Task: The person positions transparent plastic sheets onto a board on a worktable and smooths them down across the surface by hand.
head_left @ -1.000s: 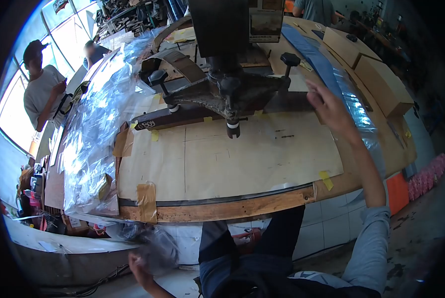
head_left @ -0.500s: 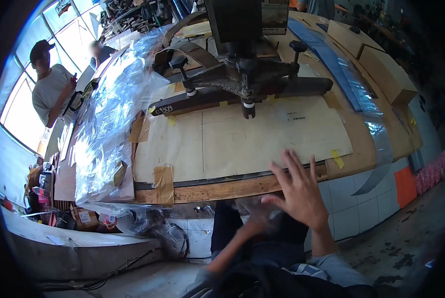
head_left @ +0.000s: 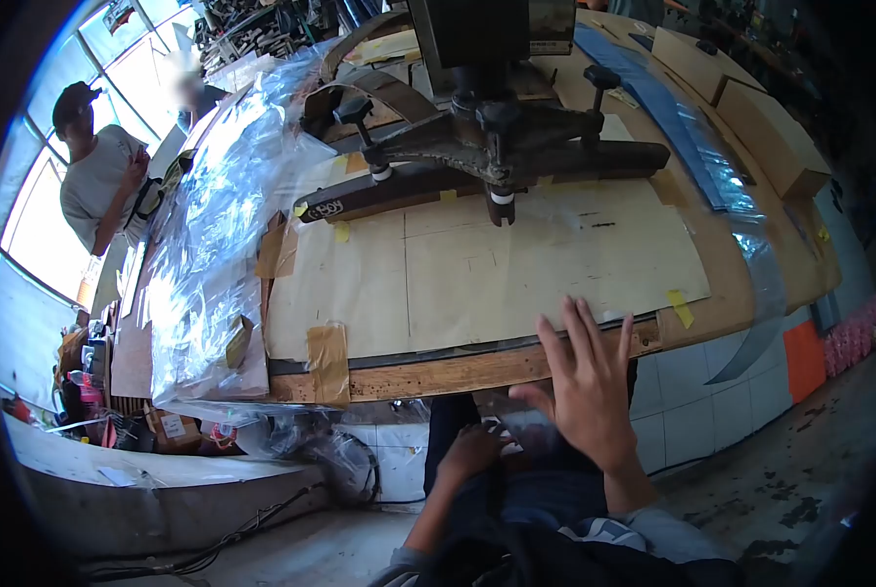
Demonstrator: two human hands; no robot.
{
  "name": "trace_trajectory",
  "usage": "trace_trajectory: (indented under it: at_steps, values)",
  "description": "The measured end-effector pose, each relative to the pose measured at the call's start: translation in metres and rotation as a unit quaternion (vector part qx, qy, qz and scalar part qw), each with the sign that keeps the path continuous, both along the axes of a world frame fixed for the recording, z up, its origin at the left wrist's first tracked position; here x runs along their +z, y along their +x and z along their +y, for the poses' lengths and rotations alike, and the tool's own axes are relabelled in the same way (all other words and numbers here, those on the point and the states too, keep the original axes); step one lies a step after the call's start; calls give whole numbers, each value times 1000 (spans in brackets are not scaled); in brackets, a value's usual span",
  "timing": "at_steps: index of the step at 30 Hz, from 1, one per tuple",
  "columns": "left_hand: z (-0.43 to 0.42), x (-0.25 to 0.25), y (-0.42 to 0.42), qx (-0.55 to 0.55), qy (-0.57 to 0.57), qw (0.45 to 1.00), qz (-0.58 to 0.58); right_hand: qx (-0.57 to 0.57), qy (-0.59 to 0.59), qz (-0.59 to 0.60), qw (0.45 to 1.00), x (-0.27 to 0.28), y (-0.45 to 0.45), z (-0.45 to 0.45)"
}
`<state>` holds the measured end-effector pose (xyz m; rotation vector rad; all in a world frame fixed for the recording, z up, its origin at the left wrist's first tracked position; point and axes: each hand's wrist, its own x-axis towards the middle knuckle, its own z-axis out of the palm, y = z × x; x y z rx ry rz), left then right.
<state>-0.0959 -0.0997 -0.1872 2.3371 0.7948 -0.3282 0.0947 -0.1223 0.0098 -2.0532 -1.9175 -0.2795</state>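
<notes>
My right hand [head_left: 589,391] is open with fingers spread, its fingertips over the front wooden edge [head_left: 438,377] of the table; whether it touches cannot be made out. Lower and to the left, my left hand [head_left: 475,448] is near my lap, its fingers curled and partly in shadow around something pale and unclear. A large cream sheet [head_left: 487,274] lies on the table, with pencil lines and yellow tape at its corner. Across the sheet's back edge lies a long dark bar [head_left: 409,191], beneath a black metal clamp frame [head_left: 497,147].
Crumpled clear plastic [head_left: 203,235] covers the table's left side. Blue strips [head_left: 653,108] and cardboard boxes [head_left: 766,132] are on the right. A person in a cap [head_left: 100,166] stands at the left, with another person behind. Brown tape [head_left: 328,364] wraps the front edge.
My right hand has come down from the back right of the sheet to the front edge. My left hand has moved right, toward my lap. The camera view has shifted.
</notes>
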Motion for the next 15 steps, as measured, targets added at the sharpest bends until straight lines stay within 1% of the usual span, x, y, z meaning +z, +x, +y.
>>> trace_trajectory:
  at_steps: [2, 5, 6, 8, 9, 10, 11, 13, 15]
  values:
    - [7, 26, -25, 118, -62, 981, -140, 5, -10, 0, 1000, 0, -9, -17]
    - [21, 125, -34, 170, -143, 945, -242, 32, -36, 56, 997, 6, -11, -33]
    - [21, 142, -35, 191, -152, 924, -293, 44, -9, 111, 993, 2, -9, -34]
    - [21, 166, -36, 233, -163, 873, -396, 17, 9, 72, 997, 2, -8, -25]
    - [26, 177, -28, 193, -59, 887, -416, 3, 19, 51, 999, 3, -6, -19]
    - [33, 186, -15, 150, 47, 888, -431, -8, -10, 38, 999, 0, -5, -14]
    - [40, 194, -2, 105, 152, 878, -441, -7, -12, 33, 999, 0, -4, -10]
    - [58, 205, 22, 67, 250, 873, -414, -5, -13, 24, 1000, 0, -3, -2]
    - [74, 208, 39, 66, 288, 882, -367, 6, -13, 31, 999, 2, -1, 1]
